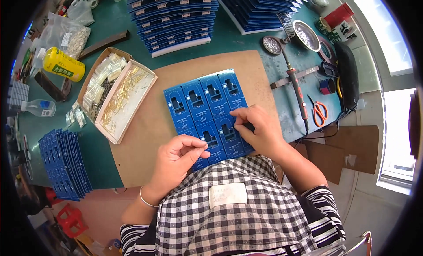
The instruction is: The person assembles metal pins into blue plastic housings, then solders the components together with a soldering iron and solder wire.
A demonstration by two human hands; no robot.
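A blue panel of circuit boards (206,107) lies on a brown board (150,124) in front of me. My right hand (257,128) rests on the panel's near right corner, fingers pinched at a board's edge; whatever it may hold is hidden. My left hand (176,161) hovers at the panel's near left edge with thumb and forefinger pinched together, perhaps on something very small that I cannot make out. A cardboard box of thin gold pins (125,99) sits just left of the panel.
Stacks of blue panels (174,18) fill the back, and another stack (64,163) stands at the left. A soldering iron (297,91), red scissors (319,113), tape rolls, a metal bowl (306,35), a yellow bottle (64,64) and a water bottle (39,107) surround the board.
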